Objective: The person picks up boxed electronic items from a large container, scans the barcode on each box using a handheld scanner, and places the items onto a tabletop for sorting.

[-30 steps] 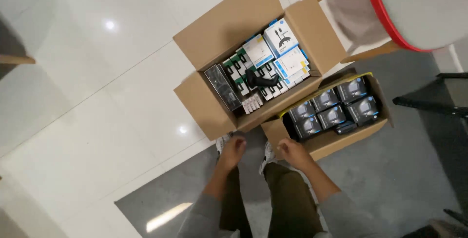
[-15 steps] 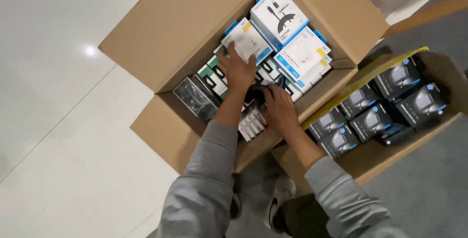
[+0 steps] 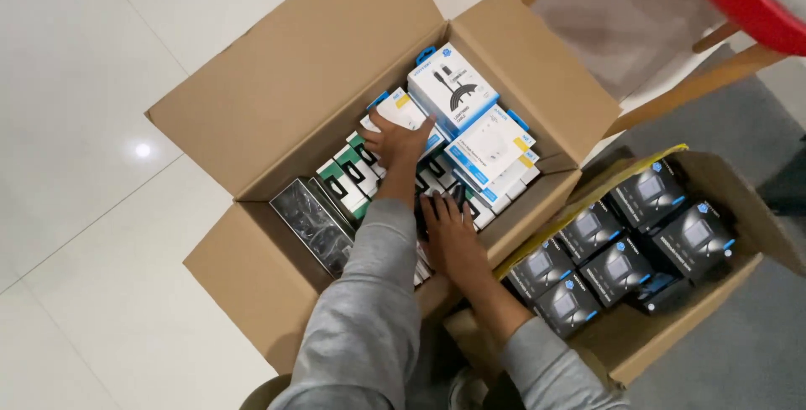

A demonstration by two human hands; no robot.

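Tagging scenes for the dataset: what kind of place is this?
Probably a stockroom or small shop's back area, though it could be a home. Two open cartons sit on the floor: a large cardboard box packed with small retail packages, where both hands dig, and a smaller box of dark boxed gadgets.

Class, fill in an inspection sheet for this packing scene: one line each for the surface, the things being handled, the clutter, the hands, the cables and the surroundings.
Surface: glossy white tiled floor, grey mat at right.
Job's things: large open cardboard box packed with small white-and-blue packages, green-and-white packages and a dark pack.
Clutter: smaller open box of dark packages beside it.
Hands: left hand flat on a white package; right hand on packages near the box's near wall; both open, grey sleeves.
Cables: nothing seen loose.
Surroundings: wooden-legged chair with red-rimmed seat, top right.
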